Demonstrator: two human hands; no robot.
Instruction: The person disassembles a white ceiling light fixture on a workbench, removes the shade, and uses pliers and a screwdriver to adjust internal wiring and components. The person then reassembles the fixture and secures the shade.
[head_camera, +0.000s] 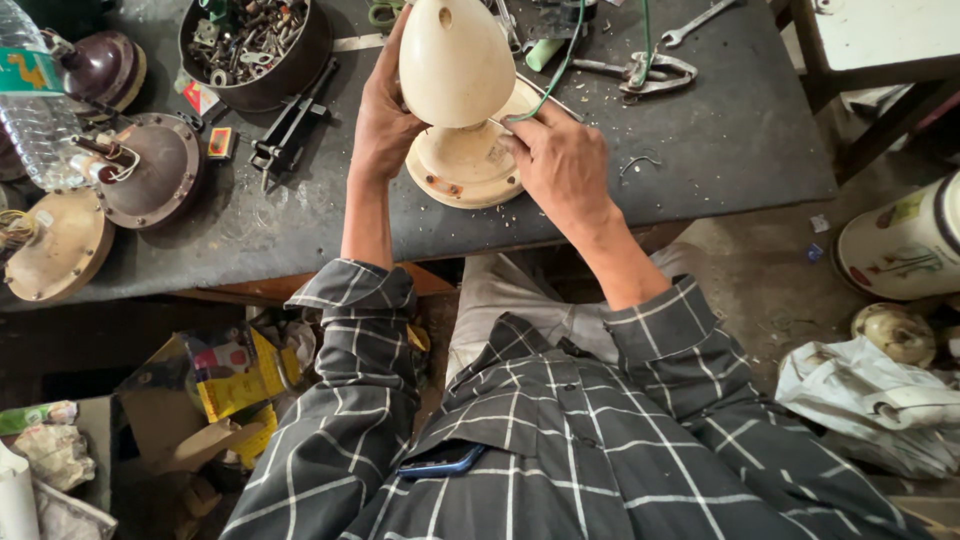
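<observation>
Cream fan housing (458, 100) on a dark workbench (740, 140).
Rigid, probably smooth: left hand (382, 120) wraps its dome at 9 o'clock; right hand (560, 165) closes on the base.

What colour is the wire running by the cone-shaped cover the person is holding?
Green. The wire shows best in the head view, curving past the cream cover.

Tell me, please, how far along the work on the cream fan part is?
Done: the cream cone cover is lifted off its round base. In hand: the left hand steadies the cover while the right hand works a green wire at the base. Left: three brown motor housings wait untouched beside the bowl of bolts.
</observation>
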